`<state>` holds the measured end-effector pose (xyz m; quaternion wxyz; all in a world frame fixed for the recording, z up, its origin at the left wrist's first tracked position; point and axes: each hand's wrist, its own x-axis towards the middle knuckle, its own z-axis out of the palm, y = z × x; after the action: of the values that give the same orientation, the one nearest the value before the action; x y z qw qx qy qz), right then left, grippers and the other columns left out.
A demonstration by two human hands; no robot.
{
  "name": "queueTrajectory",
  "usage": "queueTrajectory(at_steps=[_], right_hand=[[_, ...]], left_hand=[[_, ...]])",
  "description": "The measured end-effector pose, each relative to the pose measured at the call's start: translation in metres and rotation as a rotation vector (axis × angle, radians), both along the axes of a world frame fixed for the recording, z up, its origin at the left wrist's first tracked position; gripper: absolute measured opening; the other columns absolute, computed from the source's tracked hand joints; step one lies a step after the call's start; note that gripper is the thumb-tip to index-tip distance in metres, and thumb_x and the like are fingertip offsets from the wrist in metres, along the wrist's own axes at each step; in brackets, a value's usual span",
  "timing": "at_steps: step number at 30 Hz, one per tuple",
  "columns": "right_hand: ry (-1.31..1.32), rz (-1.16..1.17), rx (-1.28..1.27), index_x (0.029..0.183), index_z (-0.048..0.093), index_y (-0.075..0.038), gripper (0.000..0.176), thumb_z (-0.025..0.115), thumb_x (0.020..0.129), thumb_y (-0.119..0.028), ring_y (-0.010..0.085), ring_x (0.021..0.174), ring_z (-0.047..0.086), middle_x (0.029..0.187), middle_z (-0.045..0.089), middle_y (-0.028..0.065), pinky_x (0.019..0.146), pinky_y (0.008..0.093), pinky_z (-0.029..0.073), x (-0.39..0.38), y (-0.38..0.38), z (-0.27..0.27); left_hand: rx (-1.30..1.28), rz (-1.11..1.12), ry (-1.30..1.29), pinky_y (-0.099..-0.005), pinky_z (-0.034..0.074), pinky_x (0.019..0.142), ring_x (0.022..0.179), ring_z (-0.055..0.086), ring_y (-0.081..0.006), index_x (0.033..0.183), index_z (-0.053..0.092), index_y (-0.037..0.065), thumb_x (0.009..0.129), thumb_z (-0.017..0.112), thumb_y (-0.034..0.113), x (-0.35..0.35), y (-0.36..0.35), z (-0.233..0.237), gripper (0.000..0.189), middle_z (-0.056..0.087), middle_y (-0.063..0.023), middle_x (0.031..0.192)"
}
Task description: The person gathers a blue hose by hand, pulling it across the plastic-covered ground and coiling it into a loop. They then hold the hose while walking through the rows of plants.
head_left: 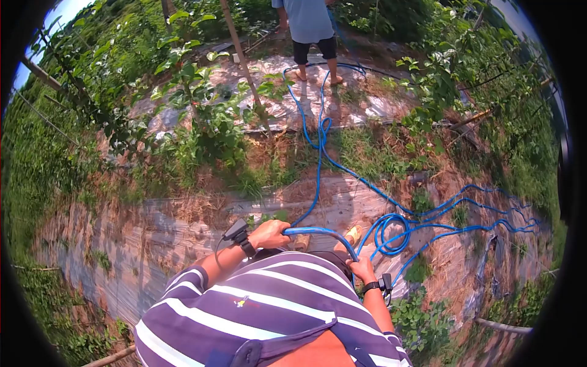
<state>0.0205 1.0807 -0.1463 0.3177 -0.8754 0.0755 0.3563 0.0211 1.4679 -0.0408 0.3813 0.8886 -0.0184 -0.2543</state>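
Observation:
A blue hose (321, 231) arches between my two hands in front of my striped shirt. My left hand (270, 234) is closed around it on the left, the fingers wrapped over the top. Lower and to the right, close to my waist, my right hand (362, 268) grips the hose too, its fingers partly hidden. From my left hand the hose runs forward along the ground, through a loose loop (324, 128), towards another person. Just beyond my right hand lies a coil of the same hose (391, 235) on the ground. Both wrists wear a strapped black device.
Ahead stands another person (310, 24) in a light blue shirt, with hose around the feet. More hose (477, 226) trails right. Leafy plants (205, 131) and a leaning wooden pole (239, 52) rise at left. Plastic sheeting (177, 226) and dry grass cover the ground.

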Motion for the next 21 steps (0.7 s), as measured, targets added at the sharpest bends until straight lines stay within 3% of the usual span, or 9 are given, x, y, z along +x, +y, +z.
queueTrajectory(at_steps=[4, 7, 13, 19, 21], right_hand=[[0.008, 0.000, -0.011, 0.077, 0.072, -0.002, 0.031, 0.073, 0.079, -0.034, 0.0259, 0.074, 0.071, 0.072, 0.069, 0.0162, 0.068, 0.0420, 0.051, 0.000, -0.002, -0.004], [0.012, -0.007, -0.013, 0.076, 0.071, -0.002, 0.031, 0.073, 0.079, -0.033, 0.0236, 0.071, 0.069, 0.070, 0.068, 0.0143, 0.067, 0.0407, 0.051, -0.001, -0.002, -0.007], [-0.011, -0.014, 0.040, 0.074, 0.069, 0.000, 0.030, 0.072, 0.080, -0.030, 0.0164, 0.064, 0.062, 0.064, 0.063, 0.0078, 0.060, 0.0371, 0.047, -0.006, 0.000, -0.011], [-0.010, -0.044, 0.057, 0.075, 0.069, -0.001, 0.029, 0.073, 0.079, -0.030, 0.0173, 0.065, 0.063, 0.065, 0.064, 0.0077, 0.061, 0.0377, 0.048, -0.007, 0.000, -0.010], [0.052, -0.039, 0.003, 0.086, 0.075, -0.002, 0.031, 0.073, 0.083, -0.033, 0.0257, 0.075, 0.070, 0.074, 0.071, 0.0151, 0.071, 0.0398, 0.051, -0.004, 0.001, -0.003]], left_hand=[[0.000, 0.013, 0.056, -0.0490, 0.050, 0.073, 0.083, 0.067, -0.0406, 0.091, 0.069, 0.005, 0.079, 0.063, 0.028, 0.003, -0.002, 0.007, 0.027, 0.069, -0.0220, 0.085], [-0.001, 0.003, 0.044, -0.0455, 0.049, 0.068, 0.077, 0.066, -0.0364, 0.093, 0.068, 0.003, 0.080, 0.067, 0.027, 0.002, -0.001, 0.006, 0.027, 0.068, -0.0196, 0.081], [-0.001, -0.007, 0.038, -0.0453, 0.049, 0.070, 0.079, 0.067, -0.0362, 0.093, 0.069, 0.003, 0.080, 0.068, 0.028, 0.001, 0.001, 0.000, 0.028, 0.068, -0.0197, 0.083], [-0.003, -0.013, 0.054, -0.0461, 0.049, 0.070, 0.079, 0.066, -0.0377, 0.091, 0.069, 0.003, 0.079, 0.069, 0.030, 0.004, -0.001, 0.005, 0.029, 0.068, -0.0201, 0.083], [0.005, -0.015, 0.047, -0.0462, 0.049, 0.069, 0.078, 0.066, -0.0379, 0.091, 0.069, 0.003, 0.079, 0.069, 0.030, 0.004, -0.001, 0.004, 0.030, 0.068, -0.0202, 0.082]])
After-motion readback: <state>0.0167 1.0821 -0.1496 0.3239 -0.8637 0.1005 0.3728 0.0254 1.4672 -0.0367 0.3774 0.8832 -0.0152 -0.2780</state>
